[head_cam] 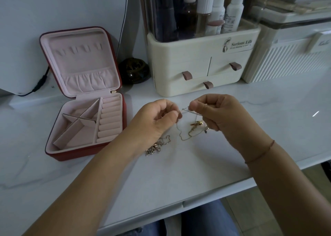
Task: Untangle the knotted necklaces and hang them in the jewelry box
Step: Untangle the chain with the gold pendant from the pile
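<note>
While the left hand (155, 121) and the right hand (220, 117) are held close together just above the table (179, 178), they share one thin gold chain (184, 110). Both hands have their fingers curled in. The left thumb and first finger pinch one bit of the chain, and the right thumb and finger pinch another bit. A short piece is pulled tight between them. The rest of the chain hangs down, with a little gold charm (196, 123) dangling under the right hand, and its loose loop lies on the table. A thin string band (259, 155) goes round the right wrist.

Next to the left wrist sits a small pile of more necklaces (155, 147), all bunched up on the table.

Further left is the jewelry box (86, 96), red outside and pink inside. It is open, with its lid standing up. Up in the lid there is a row of small hooks (80, 48) with a soft pocket (89, 80) below, and nothing hangs on the hooks. The bottom part has ring rolls (109, 117) and little walls.

Behind the box is a dark round jar (134, 71). At the back stands a cream organizer (202, 63) with three drawers and bottles (218, 8) on top. Beside it, on the right, is a white ribbed box (290, 56).
</note>
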`<state>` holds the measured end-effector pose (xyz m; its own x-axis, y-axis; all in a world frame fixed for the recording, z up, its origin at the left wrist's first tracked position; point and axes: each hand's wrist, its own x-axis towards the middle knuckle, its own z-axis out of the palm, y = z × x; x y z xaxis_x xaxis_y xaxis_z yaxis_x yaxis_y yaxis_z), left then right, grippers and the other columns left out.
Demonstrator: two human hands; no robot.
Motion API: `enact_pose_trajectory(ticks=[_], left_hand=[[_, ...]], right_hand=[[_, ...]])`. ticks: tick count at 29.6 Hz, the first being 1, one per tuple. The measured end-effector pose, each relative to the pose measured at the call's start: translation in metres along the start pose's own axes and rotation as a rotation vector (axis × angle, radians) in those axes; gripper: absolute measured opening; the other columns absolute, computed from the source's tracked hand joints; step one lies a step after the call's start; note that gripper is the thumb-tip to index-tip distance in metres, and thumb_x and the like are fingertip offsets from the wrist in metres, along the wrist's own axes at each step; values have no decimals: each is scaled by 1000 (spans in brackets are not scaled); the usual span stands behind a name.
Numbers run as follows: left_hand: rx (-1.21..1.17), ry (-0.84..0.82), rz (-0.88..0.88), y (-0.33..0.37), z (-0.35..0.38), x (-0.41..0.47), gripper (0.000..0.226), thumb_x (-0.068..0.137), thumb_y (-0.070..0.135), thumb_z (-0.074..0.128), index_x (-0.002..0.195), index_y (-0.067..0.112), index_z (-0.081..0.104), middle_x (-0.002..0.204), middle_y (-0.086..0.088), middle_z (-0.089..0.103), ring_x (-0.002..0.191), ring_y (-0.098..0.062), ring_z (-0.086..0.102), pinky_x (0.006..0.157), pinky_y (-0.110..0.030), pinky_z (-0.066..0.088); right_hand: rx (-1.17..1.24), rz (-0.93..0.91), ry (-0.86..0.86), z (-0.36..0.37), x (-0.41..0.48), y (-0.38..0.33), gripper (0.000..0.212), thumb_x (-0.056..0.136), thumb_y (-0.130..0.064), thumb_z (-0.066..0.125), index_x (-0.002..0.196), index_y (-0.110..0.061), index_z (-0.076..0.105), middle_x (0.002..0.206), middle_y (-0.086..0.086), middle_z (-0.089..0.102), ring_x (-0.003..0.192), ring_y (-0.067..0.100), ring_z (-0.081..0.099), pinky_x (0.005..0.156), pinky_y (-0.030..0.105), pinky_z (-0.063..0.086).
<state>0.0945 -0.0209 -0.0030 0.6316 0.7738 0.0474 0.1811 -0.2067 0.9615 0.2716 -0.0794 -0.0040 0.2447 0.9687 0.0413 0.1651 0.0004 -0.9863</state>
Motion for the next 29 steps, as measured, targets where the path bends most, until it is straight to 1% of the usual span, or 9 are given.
enact_pose_trajectory(ticks=[3,5,7,10,13,15,20,25,29], left_hand=[[-112,-30,1,3,1,-2,2,88,11,62,87,13,62,86,3,72,82,-12,62,80,-30,47],[-110,-23,5,3,2,-1,5,87,8,62,88,12,64,84,3,71,80,-7,62,76,-23,47],[-105,-8,-3,3,3,0,5,83,11,68,86,15,66,81,5,69,76,-5,59,72,-19,47],[-134,3,-25,3,4,0,15,76,17,77,86,20,66,81,9,67,77,-7,58,75,-22,46],[-192,12,-11,4,3,1,26,72,23,78,96,20,67,91,8,71,85,-6,61,77,-15,46],[-276,-1,-17,6,3,0,28,73,24,70,100,15,69,97,4,73,92,-5,65,77,-12,46],[-360,-33,-55,8,1,-2,19,73,34,68,82,19,77,86,-1,75,86,-12,66,78,-21,46],[-407,14,-70,9,0,-1,20,61,35,70,71,19,76,76,1,72,75,-8,62,77,-23,43],[-365,64,-78,6,-2,0,18,63,34,69,71,18,72,72,3,70,70,-5,60,78,-23,43]], right_hand=[[78,19,-86,-4,4,-4,22,69,-38,68,72,-17,71,47,0,33,42,11,25,46,22,23],[159,37,-157,-5,7,-6,20,70,-35,67,73,-15,70,47,-2,29,41,9,21,49,28,16],[193,50,-211,-5,7,-9,21,73,-32,65,75,-11,68,45,-6,26,40,8,19,52,30,14],[188,56,-249,-4,8,-15,22,74,-31,64,77,-10,66,44,-5,25,38,7,18,53,30,14],[160,35,-278,-5,11,-20,22,75,-31,64,75,-10,67,43,-4,24,37,7,18,52,30,13],[126,22,-305,-5,11,-24,22,77,-31,63,73,-10,66,40,-5,27,37,7,18,51,30,14],[105,33,-340,-5,11,-31,23,74,-32,64,77,-9,66,38,-6,28,37,7,19,49,26,16],[27,43,-354,-8,10,-29,21,70,-34,66,72,-13,68,39,-4,29,37,8,20,49,28,14],[-87,27,-350,-11,9,-27,25,68,-36,66,74,-12,69,45,1,45,40,9,27,44,17,24]])
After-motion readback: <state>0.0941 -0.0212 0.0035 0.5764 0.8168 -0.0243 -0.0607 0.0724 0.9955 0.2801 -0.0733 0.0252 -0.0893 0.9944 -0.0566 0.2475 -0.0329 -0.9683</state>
